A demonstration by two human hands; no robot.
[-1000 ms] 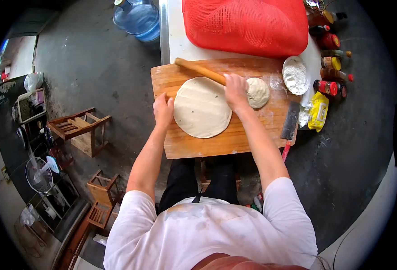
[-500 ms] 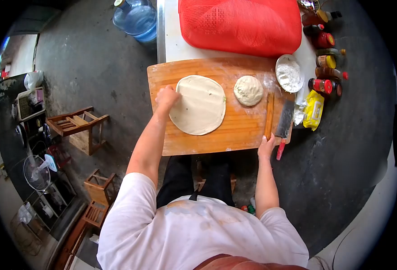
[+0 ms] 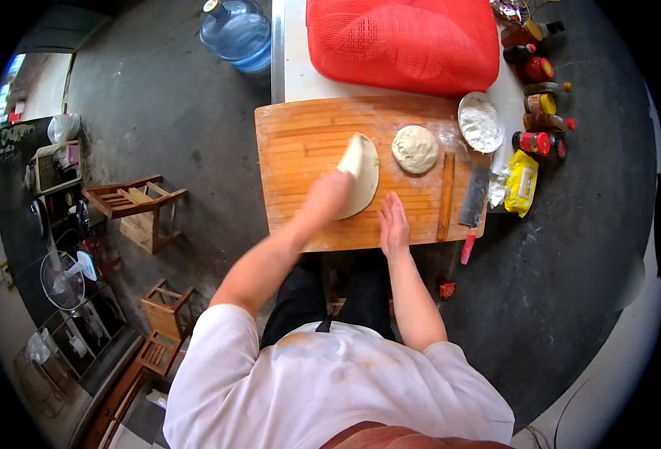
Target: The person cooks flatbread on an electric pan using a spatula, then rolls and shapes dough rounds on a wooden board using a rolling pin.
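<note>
A flat dough sheet (image 3: 364, 185) lies on the wooden board, its left part lifted and folded over to the right. My left hand (image 3: 329, 196), blurred by motion, is closed on the raised edge of the sheet. My right hand (image 3: 395, 224) holds nothing; its fingers are stretched out over the board's front part, just right of the sheet's lower end. A round dough lump (image 3: 415, 150) rests to the right of the sheet. Farther right a rolling pin (image 3: 446, 196) lies lengthwise, and beside it is a cleaver (image 3: 473, 198) with a red handle.
The wooden board (image 3: 293, 165) sits on a white table. A bowl of flour (image 3: 481, 123) stands at its right corner, near a yellow packet (image 3: 522, 184) and several bottles and jars (image 3: 540, 103). Behind is a red plastic basket (image 3: 405, 45). Wooden stools (image 3: 139, 206) stand at left.
My left hand has carried the sheet's left edge to the right, folding it over. My right hand has let go of the rolling pin and moved left, beside the sheet.
</note>
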